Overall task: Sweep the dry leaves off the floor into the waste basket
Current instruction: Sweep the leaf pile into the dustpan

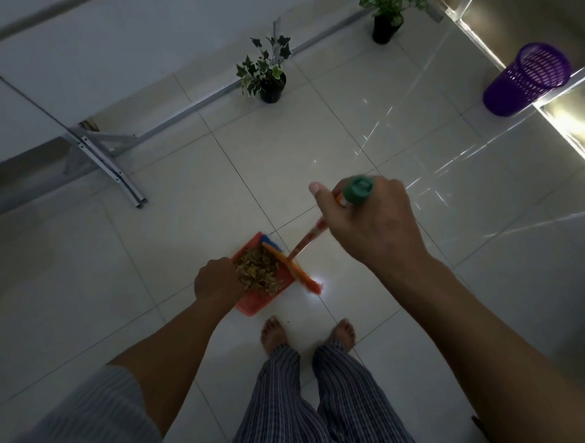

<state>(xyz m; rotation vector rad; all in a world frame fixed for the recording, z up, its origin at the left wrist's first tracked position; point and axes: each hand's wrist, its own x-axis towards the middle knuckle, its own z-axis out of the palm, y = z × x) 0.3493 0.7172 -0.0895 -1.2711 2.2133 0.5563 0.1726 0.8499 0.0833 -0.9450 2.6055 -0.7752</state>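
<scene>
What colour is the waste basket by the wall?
Purple: the perforated plastic waste basket shows best, upper right, in the head view.

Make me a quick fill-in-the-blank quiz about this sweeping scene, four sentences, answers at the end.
1. The dry brown leaves lie heaped in the red plastic ____.
2. The right hand grips the broom's ____-capped handle top.
3. The purple mesh waste basket stands ____ on the tiled floor.
4. The left hand holds the ____.

Missing words: dustpan; green; upright; dustpan
</scene>
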